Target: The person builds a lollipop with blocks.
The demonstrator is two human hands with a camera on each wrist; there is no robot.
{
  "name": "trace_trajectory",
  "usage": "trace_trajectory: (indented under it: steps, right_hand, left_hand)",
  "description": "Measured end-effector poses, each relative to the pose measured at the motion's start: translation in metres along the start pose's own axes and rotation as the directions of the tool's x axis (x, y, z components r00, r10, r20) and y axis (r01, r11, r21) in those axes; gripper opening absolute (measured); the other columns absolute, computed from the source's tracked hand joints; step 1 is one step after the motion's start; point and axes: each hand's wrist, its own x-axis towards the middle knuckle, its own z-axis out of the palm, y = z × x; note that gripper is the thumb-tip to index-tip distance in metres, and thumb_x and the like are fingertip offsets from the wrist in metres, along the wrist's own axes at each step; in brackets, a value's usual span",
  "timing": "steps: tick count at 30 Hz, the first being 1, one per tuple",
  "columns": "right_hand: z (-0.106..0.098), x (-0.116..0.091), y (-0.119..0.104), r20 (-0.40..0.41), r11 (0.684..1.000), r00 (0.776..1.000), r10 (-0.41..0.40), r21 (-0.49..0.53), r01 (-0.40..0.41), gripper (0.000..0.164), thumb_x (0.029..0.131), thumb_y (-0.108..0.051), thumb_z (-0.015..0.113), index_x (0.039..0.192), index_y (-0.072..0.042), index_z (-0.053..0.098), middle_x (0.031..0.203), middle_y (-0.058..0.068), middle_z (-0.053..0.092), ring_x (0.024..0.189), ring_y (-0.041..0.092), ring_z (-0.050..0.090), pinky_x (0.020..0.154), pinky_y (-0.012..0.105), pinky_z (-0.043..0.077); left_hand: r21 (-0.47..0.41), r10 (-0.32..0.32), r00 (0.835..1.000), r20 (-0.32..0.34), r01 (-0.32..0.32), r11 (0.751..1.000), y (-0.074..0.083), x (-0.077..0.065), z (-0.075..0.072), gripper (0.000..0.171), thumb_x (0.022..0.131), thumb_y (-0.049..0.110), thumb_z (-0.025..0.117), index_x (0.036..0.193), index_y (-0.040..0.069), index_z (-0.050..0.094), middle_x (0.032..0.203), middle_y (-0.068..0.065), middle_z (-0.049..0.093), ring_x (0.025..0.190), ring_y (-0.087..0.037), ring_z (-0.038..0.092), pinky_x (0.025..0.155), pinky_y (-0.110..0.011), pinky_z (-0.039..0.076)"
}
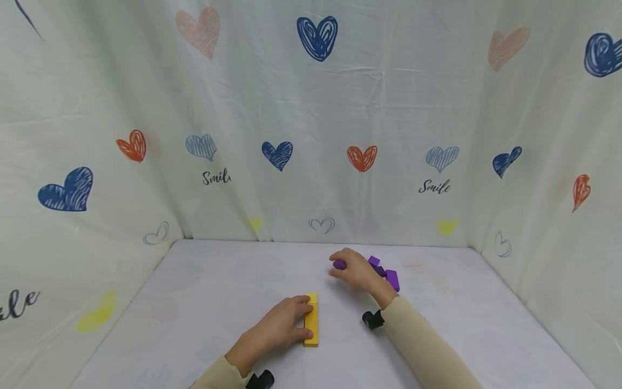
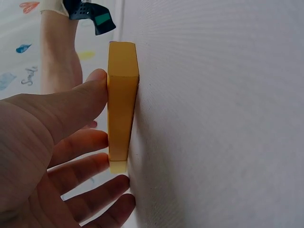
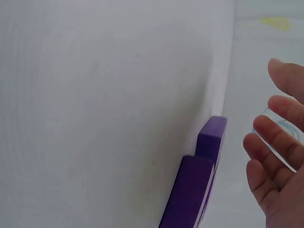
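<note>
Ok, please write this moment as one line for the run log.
left hand: touching yellow blocks | right hand: near purple blocks, grip unclear | table: white

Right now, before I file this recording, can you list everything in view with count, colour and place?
Yellow bar: 1, yellow, middle of table; seam near far end, possibly two pieces
Purple blocks: at least two, overlapping, purple, far right of table
Separate purple piece: 1, purple, left of that cluster
Table: 1, whitish, beneath everything
Curtain: whitish, behind and at both sides
Printed hearts: many, blue, red, pink, yellow, on curtain
Wrist cameras: 2, black, at the wrists
Sleeves: 2, beige, on both arms
Left hand: 1, bare, touching yellow bar
Right hand: 1, bare, at separate purple piece; holding unclear
</note>
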Motion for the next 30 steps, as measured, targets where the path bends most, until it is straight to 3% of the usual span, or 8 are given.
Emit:
trace_trajectory:
  steps: [11,22,30]
  right_hand:
    - [-0.002,0.002,0.019,-0.051,0.987,0.998,0.041,-0.155,-0.049,0.037,0.084,-0.031,0.073,0.117,-0.017,0.067,0.104,0.0,0.06,0.094,0.016,0.055,0.089,0.038,0.049]
    - [-0.002,0.0,0.022,-0.072,0.981,0.996,0.056,-0.183,-0.068,0.039,0.082,-0.031,0.075,0.117,-0.015,0.067,0.1,0.002,0.06,0.091,0.017,0.055,0.084,0.039,0.051]
    - [-0.001,-0.001,0.024,-0.06,0.978,0.995,0.074,-0.191,-0.084,0.04,0.082,-0.031,0.075,0.118,-0.015,0.067,0.099,0.0,0.06,0.09,0.017,0.055,0.084,0.039,0.051]
  left_hand:
    - [-0.02,-0.021,1.0,0.02,0.022,1.0,0.002,0.001,-0.002,0.057,0.08,0.04,0.076,0.126,0.009,0.062,0.139,-0.008,0.051,0.127,-0.026,0.047,0.105,-0.043,0.039]
    - [-0.027,-0.036,0.999,0.015,0.036,0.999,0.002,0.001,0.001,0.057,0.08,0.04,0.076,0.126,0.009,0.063,0.138,-0.008,0.051,0.126,-0.026,0.048,0.105,-0.044,0.038]
    - [-0.003,-0.013,1.0,0.007,0.013,1.0,0.001,0.0,0.0,0.057,0.08,0.04,0.076,0.126,0.009,0.063,0.138,-0.008,0.052,0.126,-0.026,0.048,0.105,-0.044,0.039]
